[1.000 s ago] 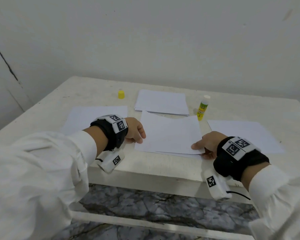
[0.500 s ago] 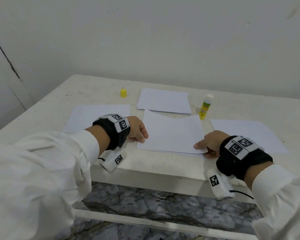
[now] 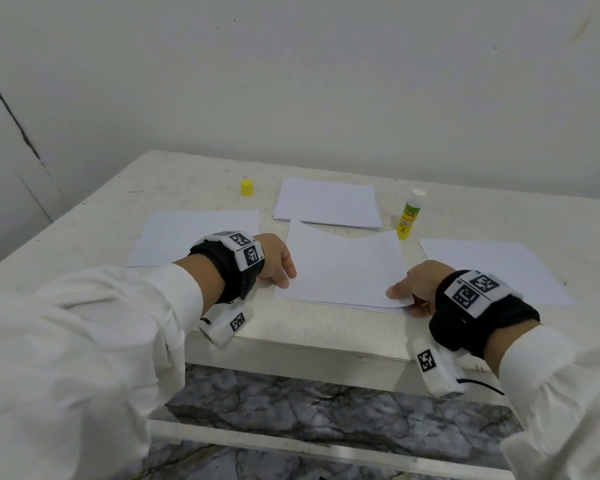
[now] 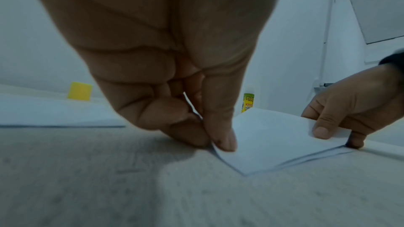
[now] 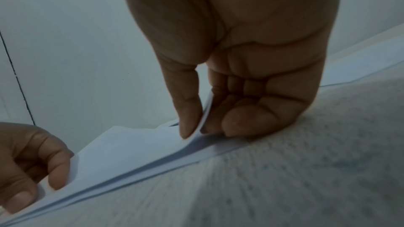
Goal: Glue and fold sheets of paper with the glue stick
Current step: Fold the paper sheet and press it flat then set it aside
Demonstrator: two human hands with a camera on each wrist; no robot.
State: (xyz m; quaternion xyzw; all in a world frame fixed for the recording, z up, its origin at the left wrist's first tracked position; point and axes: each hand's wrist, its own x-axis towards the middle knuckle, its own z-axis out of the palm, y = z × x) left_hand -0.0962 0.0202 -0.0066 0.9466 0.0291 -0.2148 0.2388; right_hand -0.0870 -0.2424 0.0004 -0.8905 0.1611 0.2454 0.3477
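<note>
Left hand (image 3: 276, 259) pinches the lower-left corner of a white paper sheet (image 3: 343, 268) lying mid-frame on the pale surface (image 3: 326, 327); right hand (image 3: 418, 284) pinches the lower-right corner, thumb on top and fingers beneath, lifting that edge slightly off a second sheet below (seen best in the right wrist view). An uncapped yellow-green glue stick (image 3: 409, 216) stands upright just beyond the sheet's upper-right corner, its yellow cap (image 3: 246, 187) apart at upper left. A stack of white sheets (image 3: 328, 204) lies behind, with single sheets at left (image 3: 194, 233) and right (image 3: 492, 268). Judged progress: the stick is set aside, so gluing of this piece may be done; the fold itself appears only begun, and whether glue lies on the paper cannot be told.
</note>
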